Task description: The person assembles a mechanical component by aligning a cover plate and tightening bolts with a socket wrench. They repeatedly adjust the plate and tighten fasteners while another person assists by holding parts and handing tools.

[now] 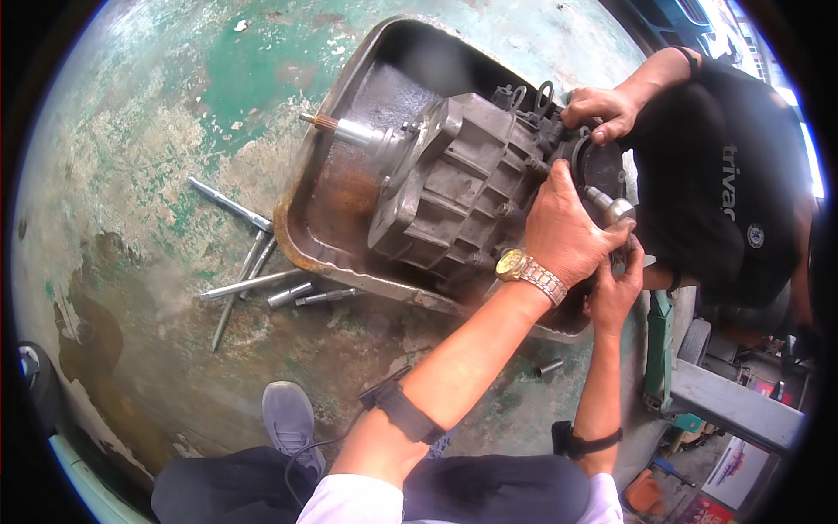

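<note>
A grey metal gearbox [467, 183], with a splined shaft [336, 127] at its left end, lies in a worn metal tray [327, 210]. At its right end is a dark round part [602, 164]. A socket [597, 196] on a ratchet wrench [619, 210] sits against this end. My left hand [567, 223], wearing a watch, closes around the ratchet's head, thumb at the tool. Just below, my right hand [616, 293] has its fingers curled on the ratchet's handle, which is mostly hidden. A co-worker's hand [602, 113] rests on the gearbox end.
Several metal bars and socket extensions [253, 262] lie on the floor left of the tray. A loose socket [549, 368] lies near its lower edge. The co-worker in black [698, 175] bends close at the right, above a green and grey metal stand [733, 402].
</note>
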Motion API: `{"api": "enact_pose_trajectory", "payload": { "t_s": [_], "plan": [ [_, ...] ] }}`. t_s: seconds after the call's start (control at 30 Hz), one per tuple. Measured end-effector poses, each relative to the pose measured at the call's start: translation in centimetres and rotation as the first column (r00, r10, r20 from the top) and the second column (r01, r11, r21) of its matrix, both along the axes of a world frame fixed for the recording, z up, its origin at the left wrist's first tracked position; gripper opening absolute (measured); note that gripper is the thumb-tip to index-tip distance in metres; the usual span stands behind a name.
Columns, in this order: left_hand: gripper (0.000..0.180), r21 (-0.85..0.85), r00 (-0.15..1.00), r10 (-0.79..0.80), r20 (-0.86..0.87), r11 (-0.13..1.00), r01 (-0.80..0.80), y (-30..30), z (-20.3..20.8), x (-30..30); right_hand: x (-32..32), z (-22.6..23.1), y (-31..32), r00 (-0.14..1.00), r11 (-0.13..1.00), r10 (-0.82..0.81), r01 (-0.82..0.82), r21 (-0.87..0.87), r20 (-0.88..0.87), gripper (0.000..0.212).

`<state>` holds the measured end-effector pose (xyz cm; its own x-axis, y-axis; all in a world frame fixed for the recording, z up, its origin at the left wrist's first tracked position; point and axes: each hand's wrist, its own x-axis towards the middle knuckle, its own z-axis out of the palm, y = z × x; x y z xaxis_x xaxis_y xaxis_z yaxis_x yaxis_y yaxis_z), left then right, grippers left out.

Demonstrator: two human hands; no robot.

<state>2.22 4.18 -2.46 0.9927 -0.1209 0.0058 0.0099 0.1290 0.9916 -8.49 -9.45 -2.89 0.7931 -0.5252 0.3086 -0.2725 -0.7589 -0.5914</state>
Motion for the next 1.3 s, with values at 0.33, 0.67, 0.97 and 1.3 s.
{"api": "enact_pose_trajectory", "payload": {
  "t_s": [0.33, 0.67, 0.97, 1.3],
  "plan": [
    [0.104, -0.073, 0.996, -0.086, -0.032, 0.994, 0.083, 0.3, -0.1, 0.1, 0.3, 0.1, 0.4, 0.994, 0.995, -0.098, 0.099, 0.005, -0.051, 0.046],
    [0.101, 0.085, 0.999, -0.029, -0.042, 0.996, 0.033, 0.3, 0.3, 0.1, 0.7, 4.3, -2.1, 0.995, 0.828, 0.039, -0.084, 0.555, 0.093, 0.046],
    [0.099, 0.183, 0.994, -0.088, 0.061, 0.980, 0.076, 0.8, 0.4, 0.5, 8.1, 5.7, -2.7, 0.944, 0.796, 0.170, 0.038, 0.604, -0.283, 0.048],
    [0.126, 0.512, 0.891, -0.361, 0.274, 0.839, 0.182, 1.4, -0.2, 3.9, 10.8, 7.3, -1.2, 0.886, 0.824, 0.185, 0.095, 0.558, -0.424, 0.062]
  ]
}}
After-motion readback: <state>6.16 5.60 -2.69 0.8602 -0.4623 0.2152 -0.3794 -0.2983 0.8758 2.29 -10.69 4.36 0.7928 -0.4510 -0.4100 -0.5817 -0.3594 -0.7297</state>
